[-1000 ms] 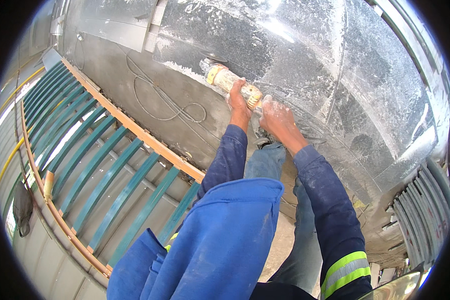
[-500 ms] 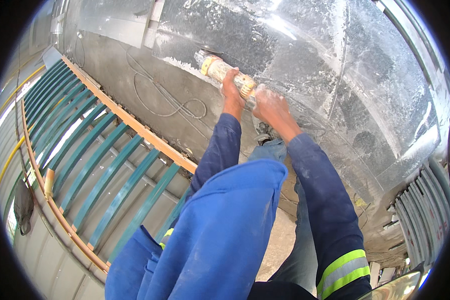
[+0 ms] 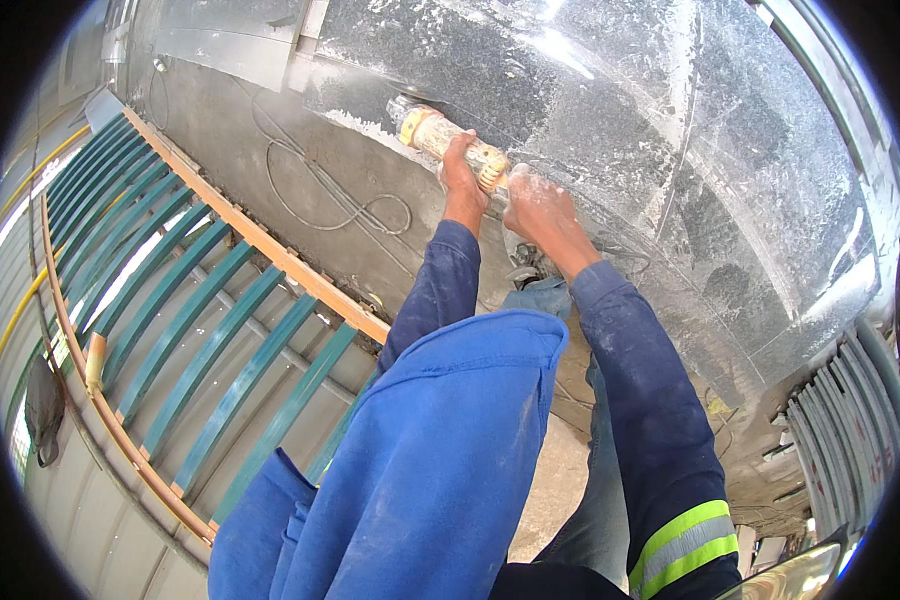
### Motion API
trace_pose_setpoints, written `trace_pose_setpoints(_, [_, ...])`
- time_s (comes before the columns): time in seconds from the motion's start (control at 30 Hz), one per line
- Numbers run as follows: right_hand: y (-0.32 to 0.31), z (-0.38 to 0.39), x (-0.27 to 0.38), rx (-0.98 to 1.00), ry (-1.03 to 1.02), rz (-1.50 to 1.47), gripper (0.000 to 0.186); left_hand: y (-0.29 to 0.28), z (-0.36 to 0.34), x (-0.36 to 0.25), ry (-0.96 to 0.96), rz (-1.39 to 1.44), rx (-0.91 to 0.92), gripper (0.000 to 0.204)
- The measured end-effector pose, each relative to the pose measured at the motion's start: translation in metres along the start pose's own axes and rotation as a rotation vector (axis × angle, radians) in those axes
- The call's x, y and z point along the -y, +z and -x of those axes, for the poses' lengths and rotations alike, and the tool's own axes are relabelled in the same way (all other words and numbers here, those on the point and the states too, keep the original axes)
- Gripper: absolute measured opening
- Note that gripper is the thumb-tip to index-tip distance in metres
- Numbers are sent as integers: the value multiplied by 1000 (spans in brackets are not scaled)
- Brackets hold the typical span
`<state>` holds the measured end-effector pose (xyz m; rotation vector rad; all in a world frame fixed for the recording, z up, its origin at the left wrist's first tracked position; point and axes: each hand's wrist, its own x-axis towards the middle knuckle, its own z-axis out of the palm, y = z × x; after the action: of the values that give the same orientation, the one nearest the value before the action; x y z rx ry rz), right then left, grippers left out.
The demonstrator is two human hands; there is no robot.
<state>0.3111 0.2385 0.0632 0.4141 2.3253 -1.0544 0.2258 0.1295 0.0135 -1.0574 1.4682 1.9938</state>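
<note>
Blue cloth (image 3: pixel 440 440) nearest. Right hand (image 3: pixel 546 215) closed on grinder (image 3: pixel 435 135) rear end, left hand (image 3: pixel 461 183) wrapped around its body. Grinder at left edge of grey slab (image 3: pixel 610 120), disc contact unclear. Cable (image 3: pixel 297 152) looped on ground, left of grinder.

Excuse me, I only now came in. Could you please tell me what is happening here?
A person holds a dusty grinder over a grey panel streaked with white powder. The left hand grips its body, and the right hand is closed at its rear end. The disc is by the panel's edge; whether it touches or spins, I cannot tell. To the left is a slatted frame.
</note>
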Motion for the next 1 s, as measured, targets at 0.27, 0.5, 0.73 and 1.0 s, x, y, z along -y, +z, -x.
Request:
trace_pose_setpoints(0.27, [-7, 27, -8, 51, 25, 11, 32, -1, 24, 16, -45, 1, -58, 21])
trace_pose_setpoints(0.5, [-8, 23, -10, 63, 21, -4, 31, -2, 20, 18, 5, 21, -30, 22])
trace_pose_setpoints(0.73, [0, -1, -2, -23, -48, -16, 28, 2, 0, 0, -23, -11, -46, 21])
trace_pose_setpoints(1.0, [-2, 32, -11, 24, 17, -7, 28, -1, 29, 20, -12, -7, -66, 19])
